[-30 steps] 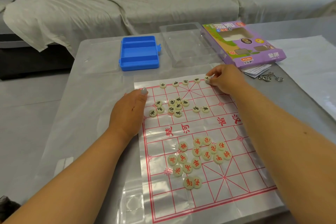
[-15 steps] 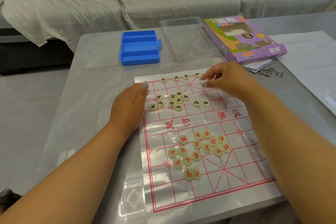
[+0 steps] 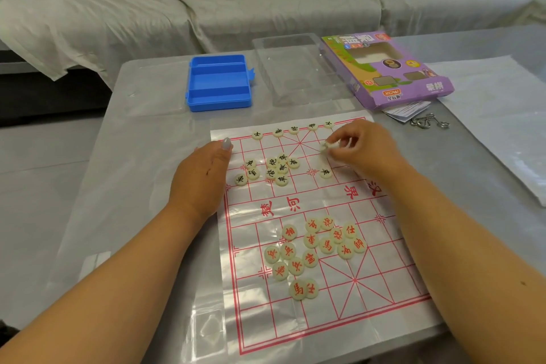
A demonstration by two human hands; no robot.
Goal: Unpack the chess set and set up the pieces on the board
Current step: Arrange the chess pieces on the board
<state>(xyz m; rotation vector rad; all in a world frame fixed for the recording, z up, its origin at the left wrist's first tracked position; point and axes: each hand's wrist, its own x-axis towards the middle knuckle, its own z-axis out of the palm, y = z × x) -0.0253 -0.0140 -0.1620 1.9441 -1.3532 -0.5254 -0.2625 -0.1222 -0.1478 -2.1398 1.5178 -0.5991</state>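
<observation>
A clear plastic board sheet point(image 3: 322, 210) with red grid lines lies on the grey table. Several cream discs with black characters stand along its far edge point(image 3: 294, 129), and a loose cluster of black-character discs point(image 3: 276, 170) lies below them. A pile of red-character discs point(image 3: 313, 248) sits in the near half. My left hand point(image 3: 201, 177) lies flat on the board's left edge, thumb out. Over the far right of the board, my right hand point(image 3: 360, 151) pinches a cream disc point(image 3: 327, 147) in its fingertips.
A blue compartment case point(image 3: 218, 83) sits beyond the board, with a clear plastic tray point(image 3: 295, 68) and a purple cardboard box point(image 3: 387, 68) to its right. Folded paper and metal ring puzzles point(image 3: 430, 122) lie by the box. A white sheet point(image 3: 502, 115) covers the table's right side.
My right hand left the far-edge row, moved toward me over the board and picked up a disc that lay beside the lone black-character disc. My left hand stayed on the board's edge.
</observation>
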